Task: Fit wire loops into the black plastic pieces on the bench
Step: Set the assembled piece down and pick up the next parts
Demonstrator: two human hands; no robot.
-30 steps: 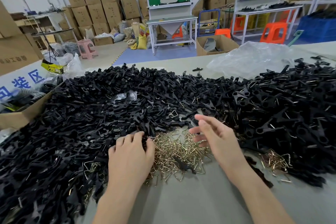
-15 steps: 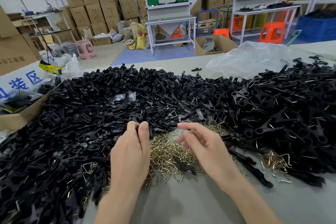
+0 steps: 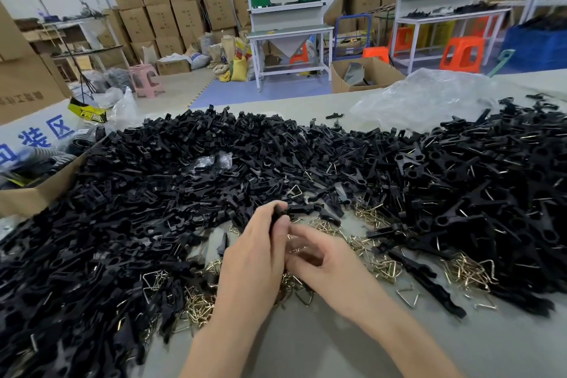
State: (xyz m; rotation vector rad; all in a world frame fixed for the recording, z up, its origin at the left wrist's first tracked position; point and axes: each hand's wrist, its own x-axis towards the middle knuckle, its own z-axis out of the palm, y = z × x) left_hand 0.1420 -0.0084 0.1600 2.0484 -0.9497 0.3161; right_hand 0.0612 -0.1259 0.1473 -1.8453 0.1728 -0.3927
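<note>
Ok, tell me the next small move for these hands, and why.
The left hand pinches a black piece above the wire loops, with the right hand close beside it. Blur hides whether its fingers hold a loop. So probably: pick one loop if needed, then press it into the piece.

**What the view keeps back**

The left hand (image 3: 254, 258) covers most of the black piece (image 3: 296, 209) it grips; only one end pokes out. On the right hand (image 3: 325, 261) the fingers are blurred, so whether they pinch anything cannot be told. The heap of black pieces (image 3: 153, 209) runs off both side edges, and the cardboard box (image 3: 33, 196) is cropped at left.
</note>
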